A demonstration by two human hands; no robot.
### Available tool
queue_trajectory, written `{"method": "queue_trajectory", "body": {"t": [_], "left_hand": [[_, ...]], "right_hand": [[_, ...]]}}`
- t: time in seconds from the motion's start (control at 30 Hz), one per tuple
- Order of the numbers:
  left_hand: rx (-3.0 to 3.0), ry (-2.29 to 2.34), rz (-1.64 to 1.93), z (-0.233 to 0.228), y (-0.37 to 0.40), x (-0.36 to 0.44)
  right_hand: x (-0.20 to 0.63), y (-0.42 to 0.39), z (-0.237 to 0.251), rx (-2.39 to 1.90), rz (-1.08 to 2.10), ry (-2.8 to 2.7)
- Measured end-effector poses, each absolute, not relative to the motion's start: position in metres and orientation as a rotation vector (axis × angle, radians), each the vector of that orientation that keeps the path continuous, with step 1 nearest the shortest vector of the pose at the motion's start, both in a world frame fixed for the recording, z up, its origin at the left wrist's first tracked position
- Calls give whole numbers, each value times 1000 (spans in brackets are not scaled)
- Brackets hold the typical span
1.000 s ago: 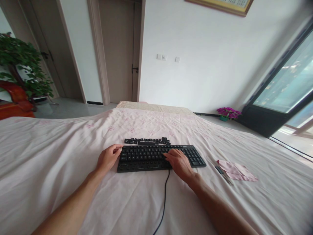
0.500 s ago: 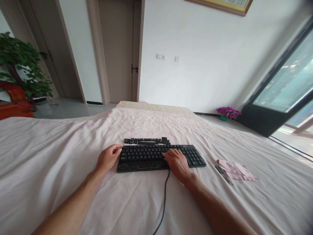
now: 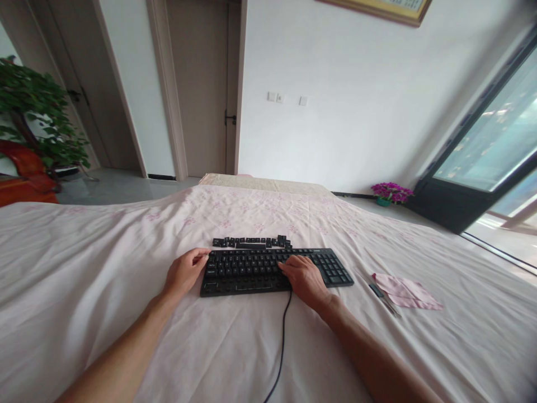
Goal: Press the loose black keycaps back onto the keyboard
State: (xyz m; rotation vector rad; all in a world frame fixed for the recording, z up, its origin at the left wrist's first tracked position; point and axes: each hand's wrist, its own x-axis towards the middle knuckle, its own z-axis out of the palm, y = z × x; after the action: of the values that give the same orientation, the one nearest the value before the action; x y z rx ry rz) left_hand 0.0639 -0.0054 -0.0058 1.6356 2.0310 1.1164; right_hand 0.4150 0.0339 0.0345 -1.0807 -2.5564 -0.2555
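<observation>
Head view, keycap work on the bed (image 3: 104, 291): my left hand (image 3: 183, 272) steadies the black keyboard (image 3: 268, 270) at its left end in a loose grip, my right hand (image 3: 305, 278) rests fingers on the keys, holding nothing I can see, loose keycaps (image 3: 251, 242) lie just beyond; next calls, I judge, for a careful fingertip pinch.

Bare forearms, no sleeves, no gloves.

No readable text anywhere. The legends on the black plastic corded keyboard (image 3: 274, 270) under my hands are too small to make out, same for the loose black keycaps (image 3: 251, 242) behind it. The gold-framed picture (image 3: 380, 9) on the wall shows faint marks, illegible.
</observation>
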Motion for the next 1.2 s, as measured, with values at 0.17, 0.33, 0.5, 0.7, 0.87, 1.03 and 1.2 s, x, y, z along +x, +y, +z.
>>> {"method": "queue_trajectory", "body": {"t": [0.17,0.33,0.5,0.7,0.87,1.03,1.2], "left_hand": [[1627,2049,1100,-3,-7,65],[1635,2046,1104,-4,-6,64],[1642,2041,1100,-4,-5,64],[1635,2036,1112,-5,-5,64],[1629,2045,1099,-5,-5,64],[1614,2064,1089,-3,-6,65],[1614,2070,1107,-3,-6,65]], "right_hand": [[413,31,38,-1101,-332,-2578],[412,26,44,-1113,-328,-2637],[412,20,46,-1183,-333,-2655],[407,15,47,-1214,-402,-2679],[406,11,50,-1208,-417,-2684],[406,9,50,-1202,-424,-2678],[405,9,47,-1187,-441,-2694]]}}
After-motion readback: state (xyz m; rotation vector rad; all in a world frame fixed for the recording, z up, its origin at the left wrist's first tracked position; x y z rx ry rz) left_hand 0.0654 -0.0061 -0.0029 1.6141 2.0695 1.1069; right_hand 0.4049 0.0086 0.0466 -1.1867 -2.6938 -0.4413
